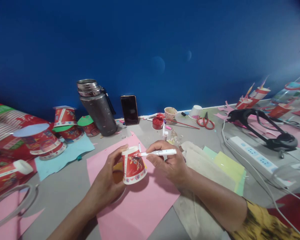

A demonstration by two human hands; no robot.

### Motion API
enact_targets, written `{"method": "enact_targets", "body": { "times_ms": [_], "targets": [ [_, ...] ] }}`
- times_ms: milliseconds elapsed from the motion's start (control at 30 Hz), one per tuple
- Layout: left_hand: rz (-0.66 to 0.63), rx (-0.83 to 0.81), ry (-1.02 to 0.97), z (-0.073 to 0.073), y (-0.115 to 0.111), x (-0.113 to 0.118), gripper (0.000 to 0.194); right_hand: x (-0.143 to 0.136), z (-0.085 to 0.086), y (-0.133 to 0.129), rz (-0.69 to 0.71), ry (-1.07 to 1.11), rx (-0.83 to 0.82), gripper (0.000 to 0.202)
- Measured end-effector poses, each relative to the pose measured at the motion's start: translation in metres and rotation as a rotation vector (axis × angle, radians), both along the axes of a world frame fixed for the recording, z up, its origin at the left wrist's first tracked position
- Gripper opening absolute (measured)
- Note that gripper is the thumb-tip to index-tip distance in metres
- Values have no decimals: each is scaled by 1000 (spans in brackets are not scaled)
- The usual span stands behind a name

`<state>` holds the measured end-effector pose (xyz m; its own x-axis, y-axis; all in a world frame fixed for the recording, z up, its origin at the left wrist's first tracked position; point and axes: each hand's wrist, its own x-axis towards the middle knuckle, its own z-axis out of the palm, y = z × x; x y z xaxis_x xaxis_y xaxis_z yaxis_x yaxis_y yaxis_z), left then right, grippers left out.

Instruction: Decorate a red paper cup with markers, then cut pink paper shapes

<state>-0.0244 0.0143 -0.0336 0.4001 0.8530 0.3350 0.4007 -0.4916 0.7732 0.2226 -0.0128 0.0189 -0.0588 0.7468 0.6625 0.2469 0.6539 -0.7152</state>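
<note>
A red printed paper cup [133,166] is held upside down over a pink sheet of paper [142,208]. My left hand [107,178] is wrapped round the cup's left side. In my right hand [172,164] is a white marker [162,152], pinched between thumb and fingers and pointing left. Its tip meets, or nearly meets, the printed front of the cup; exact contact is hard to tell. Beneath the cup, the pink sheet lies flat on the grey table [62,200].
A dark steel flask [98,111] and a phone [129,110] stand near the blue wall. Decorated cups [65,116] are at left. Red-handled scissors [205,123], a cloth [202,166], a black headset frame [255,126] and a power strip [255,156] with cables lie rightward.
</note>
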Motion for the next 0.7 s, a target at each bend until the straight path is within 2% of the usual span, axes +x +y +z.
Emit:
{"method": "enact_targets", "body": {
  "times_ms": [200, 400, 500, 600, 700],
  "targets": [
    [-18, -102, -23, -1, 0, 0, 79, 4, -1, 6, -85, 89, -117, 10],
    [-27, -158, -85, 6, -3, 5, 75, 3, 1, 2, 32, 122, -132, 10],
    [-53, -172, -120, 7, -3, 5, 74, 4, -1, 5, 12, 118, -148, 10],
    [-34, -207, -125, 6, -4, 3, 79, 8, -3, 9, -32, 205, -173, 11],
    [-13, -244, -134, 4, -3, 0, 86, 10, -2, 9, 11, 254, -189, 16]
  ]
}}
